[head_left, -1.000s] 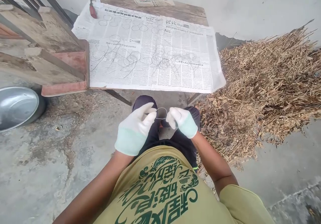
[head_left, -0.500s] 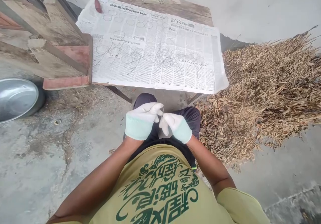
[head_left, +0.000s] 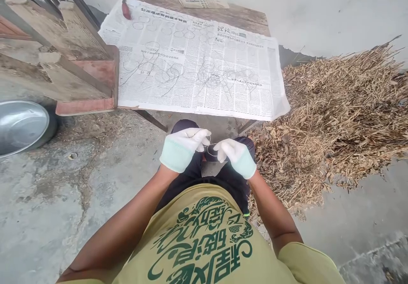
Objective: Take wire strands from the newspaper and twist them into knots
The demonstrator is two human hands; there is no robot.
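Wire loop (head_left: 208, 151), very thin, between the two gloved hands, above the lap. Left hand (head_left: 186, 145): fingertips pinched, seemingly on the wire. Right hand (head_left: 236, 153): thumb and fingers brought together at the opposite side, apparently holding it too; exact contact too small to tell. Risk: bulky glove tips may lose such fine wire; uneven pulling could kink the loop. Dropped, it could fall past the knees (head_left: 184, 125) and be hard to spot on gray floor (head_left: 117, 169). Farther out, newspaper (head_left: 269, 63) on the table (head_left: 247, 17) carries tangled strands (head_left: 172, 74); a glove could snag them. Straw pile (head_left: 338, 105), right: springy wire might vanish there.
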